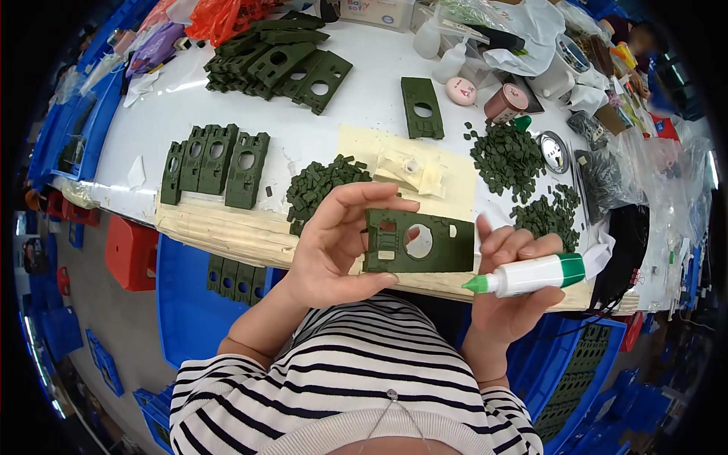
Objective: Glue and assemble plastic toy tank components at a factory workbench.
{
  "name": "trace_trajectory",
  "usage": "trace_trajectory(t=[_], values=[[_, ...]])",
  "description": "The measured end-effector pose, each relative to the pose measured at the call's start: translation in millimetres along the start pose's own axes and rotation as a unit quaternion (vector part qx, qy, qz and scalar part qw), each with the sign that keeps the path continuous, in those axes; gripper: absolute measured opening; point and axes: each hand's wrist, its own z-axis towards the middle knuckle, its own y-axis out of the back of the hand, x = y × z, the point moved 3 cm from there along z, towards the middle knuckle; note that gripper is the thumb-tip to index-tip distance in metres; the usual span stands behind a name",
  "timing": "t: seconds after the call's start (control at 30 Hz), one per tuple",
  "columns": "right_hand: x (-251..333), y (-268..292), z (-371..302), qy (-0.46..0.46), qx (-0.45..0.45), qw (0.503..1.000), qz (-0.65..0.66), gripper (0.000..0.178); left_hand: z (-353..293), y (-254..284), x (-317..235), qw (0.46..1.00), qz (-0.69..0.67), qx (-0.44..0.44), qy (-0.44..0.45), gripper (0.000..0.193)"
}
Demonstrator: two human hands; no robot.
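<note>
My left hand (331, 246) grips the left end of a dark green plastic model hull plate (444, 244), its large round hole facing up. In my right hand (509, 307) lies a white glue bottle (535, 275) with a green nozzle and a green base. Its nozzle points left, just below the plate's right end and apart from it. Beyond the plate, a pale cream jig block (411, 171) rests on a yellowish sheet. Small dark green pieces form a pile (324, 186) behind my left hand, and another pile (506, 158) lies to the right.
Several green hulls (216, 159) stand in a row at left. A stack of them (265, 61) lies far left, and a single hull (422, 108) lies at the back. A round tin lid (553, 152) sits at right. Blue bins (186, 303) flank me below the table edge.
</note>
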Motion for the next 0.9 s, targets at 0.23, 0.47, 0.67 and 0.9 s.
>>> trace_trajectory(t=[0.23,0.47,0.67,0.9], values=[[-8.2,-0.8,-3.2,-0.083,-0.007,0.996,0.014,0.051,-4.9,-1.1,9.8,0.997,-0.059,0.024,-0.037,0.073],[-13.5,-5.4,-6.3,-0.103,0.002,0.995,0.009,0.05,-6.7,-9.8,29.1,0.993,-0.106,-0.036,0.026,0.074],[-10.2,1.4,-1.4,-0.02,-0.068,0.995,-0.074,0.049,-7.0,-6.4,33.6,0.987,-0.155,0.0,0.052,0.065],[-12.5,-1.2,-3.7,-0.015,-0.058,0.995,-0.085,0.047,-6.5,-9.0,29.9,0.988,-0.14,0.012,0.058,0.064]])
